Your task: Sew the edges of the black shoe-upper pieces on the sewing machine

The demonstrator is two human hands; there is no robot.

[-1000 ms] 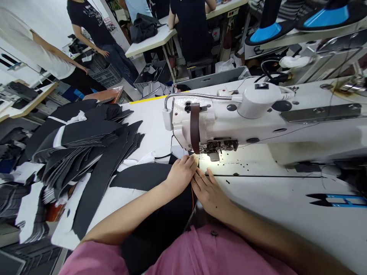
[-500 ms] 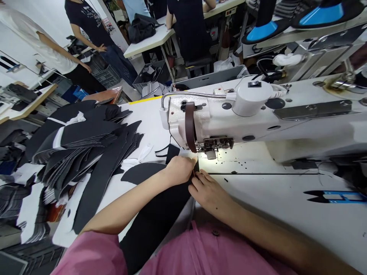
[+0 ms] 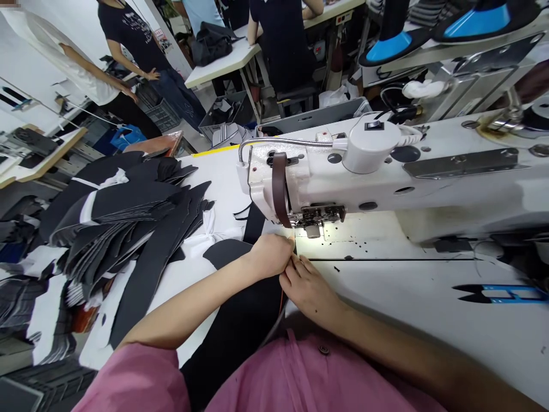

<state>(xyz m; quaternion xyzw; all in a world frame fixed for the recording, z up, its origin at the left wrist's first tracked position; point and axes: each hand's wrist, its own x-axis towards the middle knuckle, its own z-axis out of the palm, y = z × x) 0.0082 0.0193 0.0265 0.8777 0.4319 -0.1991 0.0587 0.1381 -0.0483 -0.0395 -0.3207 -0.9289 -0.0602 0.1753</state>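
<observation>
Just in front of the needle area of a white sewing machine [image 3: 317, 189], both my hands are on a black fabric piece [image 3: 240, 320]. My left hand [image 3: 272, 254] is closed on the fabric, knuckles up, its thumb side near the presser foot. My right hand [image 3: 311, 289] lies at the fabric's right edge, its bent fingers pinching there and touching the left hand. An orange line [image 3: 282, 300] runs along that edge below the hands. A narrow black part [image 3: 254, 222] shows beyond the left hand, left of the machine head. The fingertips are partly hidden.
Stacked black fabric pieces [image 3: 115, 212], some tied with white strips, lie at left. Blue thread snips [image 3: 500, 294] rest on the right of the table. Thread cones [image 3: 388, 46] stand behind the machine. People stand and sit in the background near another table [image 3: 227, 63].
The black fabric has slid forward past the needle area, and more of it shows beyond my left hand. More orange line shows below my hands, which stay close together near the same spot.
</observation>
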